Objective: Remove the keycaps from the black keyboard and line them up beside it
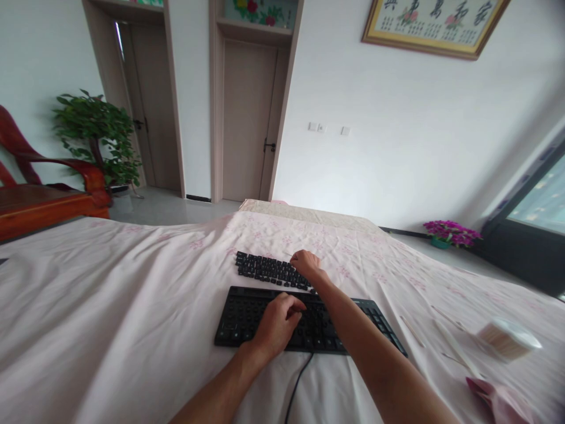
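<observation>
Keyboard, black and corded, flat on the pink floral bed sheet with most sockets looking bare; loose keycaps massed in a dark patch just beyond its far edge, touching or nearly so. Left hand resting curled on the keyboard's middle, grip loosely closed, contents not discernible; right hand reaching over to the keycap pile, fingers bent down onto it, grasp unclear. Judging by this, caps mostly off the board, refitting hardly begun; tub of cotton swabs well apart to the right.
</observation>
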### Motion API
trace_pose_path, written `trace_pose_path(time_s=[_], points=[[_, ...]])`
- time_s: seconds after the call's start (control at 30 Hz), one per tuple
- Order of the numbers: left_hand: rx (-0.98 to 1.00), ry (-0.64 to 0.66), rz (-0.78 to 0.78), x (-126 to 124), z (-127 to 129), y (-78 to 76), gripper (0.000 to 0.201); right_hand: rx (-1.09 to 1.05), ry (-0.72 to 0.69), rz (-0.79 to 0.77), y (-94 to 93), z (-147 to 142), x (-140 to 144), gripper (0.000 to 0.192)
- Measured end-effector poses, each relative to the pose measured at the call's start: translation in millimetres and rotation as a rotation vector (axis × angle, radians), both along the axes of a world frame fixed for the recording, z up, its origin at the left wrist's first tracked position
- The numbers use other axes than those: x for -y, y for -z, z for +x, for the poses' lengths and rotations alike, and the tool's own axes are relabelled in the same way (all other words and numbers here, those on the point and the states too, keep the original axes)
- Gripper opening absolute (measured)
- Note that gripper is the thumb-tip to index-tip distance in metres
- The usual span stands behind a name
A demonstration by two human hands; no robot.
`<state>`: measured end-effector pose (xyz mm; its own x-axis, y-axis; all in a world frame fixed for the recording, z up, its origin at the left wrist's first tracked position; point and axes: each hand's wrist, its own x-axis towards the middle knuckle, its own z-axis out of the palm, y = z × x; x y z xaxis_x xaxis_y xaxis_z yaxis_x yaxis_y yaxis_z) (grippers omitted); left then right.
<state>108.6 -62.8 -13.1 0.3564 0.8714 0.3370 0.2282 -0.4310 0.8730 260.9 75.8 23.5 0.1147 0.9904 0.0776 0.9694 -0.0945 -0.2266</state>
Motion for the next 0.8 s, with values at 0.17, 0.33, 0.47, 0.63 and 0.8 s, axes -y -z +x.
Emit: trace_pose_path(time_s=[0.17,0.33,0.47,0.63,0.8], points=[[-0.015,0.001,0.016,0,0,1.2,0.024,-0.077,-0.030,0.058,-17.5,1,14,0.031],[-0.012,0.020,0.029,2,-1,1.4,0.023,-0.181,-0.147,0.126,-46.4,4,49,0.053],[-0.042,0.004,0.057,2,1,3.5,0.022,-0.305,-0.259,0.176,-53.9,17,93,0.052],[-0.082,0.012,0.076,3,2,5.1,0.022,-0.662,-0.347,0.048,-33.3,38,139,0.031],[-0.144,0.047,0.092,6,2,4.2,0.027,-0.787,-0.347,0.085,-20.7,45,167,0.020]])
